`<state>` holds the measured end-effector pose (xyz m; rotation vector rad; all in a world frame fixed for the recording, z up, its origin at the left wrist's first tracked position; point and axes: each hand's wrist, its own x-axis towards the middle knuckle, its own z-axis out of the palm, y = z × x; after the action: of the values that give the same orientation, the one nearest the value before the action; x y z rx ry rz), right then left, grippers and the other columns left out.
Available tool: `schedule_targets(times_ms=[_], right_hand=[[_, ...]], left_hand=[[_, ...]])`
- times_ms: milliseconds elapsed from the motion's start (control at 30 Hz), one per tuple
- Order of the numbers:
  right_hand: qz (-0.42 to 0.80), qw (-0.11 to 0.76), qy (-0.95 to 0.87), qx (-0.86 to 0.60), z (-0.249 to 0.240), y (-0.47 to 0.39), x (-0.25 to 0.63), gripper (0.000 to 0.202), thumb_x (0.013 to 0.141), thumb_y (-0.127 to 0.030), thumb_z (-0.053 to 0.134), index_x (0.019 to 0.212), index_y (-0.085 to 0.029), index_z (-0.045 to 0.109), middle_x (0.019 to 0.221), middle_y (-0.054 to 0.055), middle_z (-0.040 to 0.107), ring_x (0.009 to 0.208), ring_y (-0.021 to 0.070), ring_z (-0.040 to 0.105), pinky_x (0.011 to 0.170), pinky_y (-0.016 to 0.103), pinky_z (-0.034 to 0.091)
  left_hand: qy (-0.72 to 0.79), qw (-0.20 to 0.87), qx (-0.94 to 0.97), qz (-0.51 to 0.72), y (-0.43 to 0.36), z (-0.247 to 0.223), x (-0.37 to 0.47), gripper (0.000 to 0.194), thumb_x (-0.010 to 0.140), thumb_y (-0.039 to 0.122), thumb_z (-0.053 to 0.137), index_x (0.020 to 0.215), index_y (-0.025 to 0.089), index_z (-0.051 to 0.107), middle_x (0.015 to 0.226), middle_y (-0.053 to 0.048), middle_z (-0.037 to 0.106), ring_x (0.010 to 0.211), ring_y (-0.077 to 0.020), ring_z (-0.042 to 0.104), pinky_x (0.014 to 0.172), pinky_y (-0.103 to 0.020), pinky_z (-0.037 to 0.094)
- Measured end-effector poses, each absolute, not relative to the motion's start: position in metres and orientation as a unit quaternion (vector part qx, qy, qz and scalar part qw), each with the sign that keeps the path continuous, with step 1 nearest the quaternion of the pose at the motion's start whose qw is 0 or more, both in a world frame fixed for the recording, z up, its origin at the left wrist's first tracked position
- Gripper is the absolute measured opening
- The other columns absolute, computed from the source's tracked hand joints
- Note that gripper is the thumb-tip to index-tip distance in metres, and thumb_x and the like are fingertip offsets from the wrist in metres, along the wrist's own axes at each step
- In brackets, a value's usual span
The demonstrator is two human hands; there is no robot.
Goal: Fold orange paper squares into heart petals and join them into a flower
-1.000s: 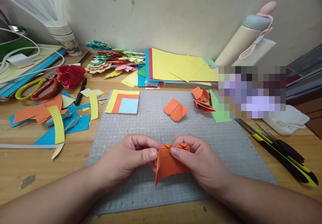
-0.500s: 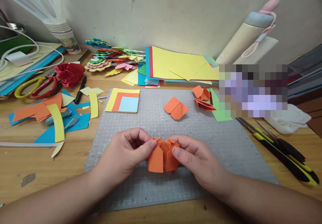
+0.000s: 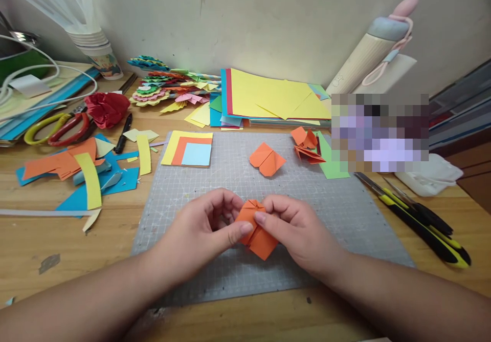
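Between my two hands is a folded orange paper (image 3: 264, 243), held tilted above the grey cutting mat (image 3: 184, 275). My left hand (image 3: 215, 224) pinches its left side, thumb on the front face and fingers curled behind. My right hand (image 3: 293, 227) grips the upper right part, thumb tip near the other thumb. Its back is hidden by the fingers. Farther up the mat lies an orange paper heart (image 3: 267, 159). More folded orange pieces (image 3: 305, 137) rest to its right, by a green sheet (image 3: 333, 160).
Square papers (image 3: 196, 153) lie at the mat's upper left. Paper scraps (image 3: 90, 193), scissors (image 3: 69, 129), a black pen (image 3: 123, 133) and crumpled red paper (image 3: 107, 109) are at left. A yellow-black utility knife (image 3: 425, 229) lies right. Behind are stacked coloured sheets (image 3: 276, 93) and a leaning bottle (image 3: 370, 50).
The orange paper has turned from level, with two flaps spread apart, to slanted and narrower. My hands have come closer together, thumbs nearly meeting on its front.
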<state>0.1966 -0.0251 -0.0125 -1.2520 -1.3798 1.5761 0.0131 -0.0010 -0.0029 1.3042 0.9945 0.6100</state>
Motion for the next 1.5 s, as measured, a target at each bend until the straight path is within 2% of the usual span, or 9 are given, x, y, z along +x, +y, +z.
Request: schedule_targets(times_ms=[167,367,533,633,767,833,1000,1133,1500], right_hand=[[0.615,0.343,-0.519,-0.484,-0.013,-0.0241,0.1972,0.026,0.086,-0.033,0.056,0.068,-0.019,0.045,0.062,-0.005,0.043,0.056,0.009,0.037,0.052,0.022,0.032],[0.662,0.314,-0.505,-0.457,-0.0123,-0.023,0.1969,0.023,0.085,-0.038,0.058,0.078,-0.018,0.048,0.06,-0.006,0.046,0.052,0.0074,0.038,0.049,0.02,0.032],[0.642,0.364,-0.468,-0.486,-0.0158,-0.0229,0.1973,0.029,0.084,-0.045,0.06,0.077,-0.019,0.05,0.061,-0.005,0.049,0.053,0.0087,0.045,0.052,0.022,0.039],[0.635,0.397,-0.447,-0.489,-0.0167,-0.0227,0.1977,0.028,0.085,-0.045,0.06,0.079,-0.019,0.05,0.067,-0.003,0.055,0.059,0.0101,0.05,0.057,0.023,0.043],[0.657,0.387,-0.459,-0.456,-0.0145,-0.0228,0.1982,0.027,0.085,-0.041,0.06,0.075,-0.018,0.049,0.066,-0.004,0.052,0.059,0.0093,0.05,0.058,0.024,0.045],[0.667,0.366,-0.474,-0.444,-0.0129,-0.0233,0.1981,0.026,0.085,-0.039,0.061,0.074,-0.018,0.049,0.066,-0.004,0.051,0.059,0.0092,0.052,0.058,0.024,0.046],[0.69,0.303,-0.493,-0.435,-0.0136,-0.0254,0.1965,0.026,0.087,-0.041,0.058,0.083,-0.016,0.053,0.073,0.001,0.062,0.059,0.011,0.061,0.056,0.025,0.049],[0.692,0.292,-0.483,-0.449,-0.0168,-0.0259,0.1963,0.029,0.088,-0.044,0.056,0.084,-0.016,0.051,0.067,0.0,0.062,0.054,0.0106,0.061,0.05,0.023,0.046],[0.688,0.297,-0.495,-0.44,-0.0192,-0.0258,0.1979,0.028,0.091,-0.042,0.053,0.082,-0.015,0.054,0.065,0.001,0.063,0.054,0.0109,0.062,0.049,0.021,0.046]], left_hand=[[0.45,0.636,0.565,0.272,-0.0004,-0.0056,0.0136,0.016,0.08,0.031,0.061,0.086,0.016,0.062,0.072,0.0,0.063,0.064,-0.0124,0.057,0.061,-0.025,0.048],[0.448,0.58,0.625,0.268,-0.0013,-0.0048,0.012,0.017,0.084,0.028,0.056,0.092,0.018,0.068,0.083,-0.003,0.067,0.078,-0.0157,0.061,0.072,-0.028,0.049],[0.46,0.627,0.544,0.315,-0.0023,-0.007,0.0119,0.027,0.08,0.034,0.062,0.102,0.019,0.059,0.082,-0.002,0.063,0.074,-0.0159,0.06,0.066,-0.028,0.051],[0.449,0.624,0.567,0.296,-0.0031,-0.0092,0.0126,0.026,0.074,0.032,0.068,0.094,0.018,0.059,0.084,-0.003,0.063,0.077,-0.0171,0.059,0.071,-0.03,0.051],[0.46,0.637,0.555,0.273,-0.0024,-0.0103,0.0127,0.013,0.079,0.029,0.062,0.082,0.017,0.063,0.076,-0.001,0.064,0.071,-0.0145,0.058,0.068,-0.028,0.049],[0.456,0.651,0.535,0.287,-0.0016,-0.0098,0.0124,0.014,0.079,0.028,0.062,0.086,0.017,0.064,0.079,-0.001,0.066,0.073,-0.0145,0.06,0.07,-0.028,0.05],[0.456,0.616,0.576,0.285,-0.0016,-0.0071,0.0124,0.016,0.08,0.027,0.062,0.091,0.016,0.067,0.083,-0.003,0.066,0.077,-0.0155,0.06,0.072,-0.028,0.049],[0.44,0.672,0.523,0.283,-0.002,-0.006,0.0131,0.017,0.08,0.027,0.062,0.094,0.017,0.064,0.084,-0.002,0.069,0.076,-0.0149,0.063,0.071,-0.027,0.051],[0.437,0.705,0.494,0.261,-0.0037,-0.0057,0.0138,0.014,0.08,0.03,0.064,0.077,0.016,0.065,0.07,0.0,0.071,0.065,-0.0122,0.063,0.062,-0.022,0.049]])
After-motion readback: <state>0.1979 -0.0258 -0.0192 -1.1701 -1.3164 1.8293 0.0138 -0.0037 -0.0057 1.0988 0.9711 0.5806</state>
